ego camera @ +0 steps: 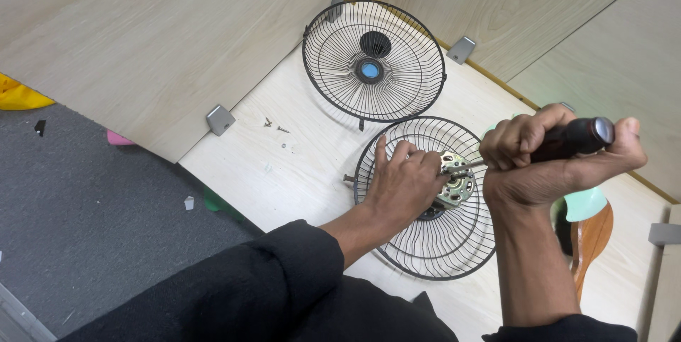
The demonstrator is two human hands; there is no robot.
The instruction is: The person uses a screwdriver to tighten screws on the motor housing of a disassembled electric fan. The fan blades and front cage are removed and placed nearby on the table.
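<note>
While you work over the near grille, read the parts as follows.
Left hand (406,184): spread flat on the rear fan grille (429,200), fingers pressing beside the motor (456,184), so it seems to steady both.
Right hand (550,161): clamped around the screwdriver (567,140), its shaft angled left onto the motor.
Front fan grille (374,59): set aside, far on the wooden tabletop (298,179).
Loose screws (275,128): parked left, well apart from your hands.
</note>
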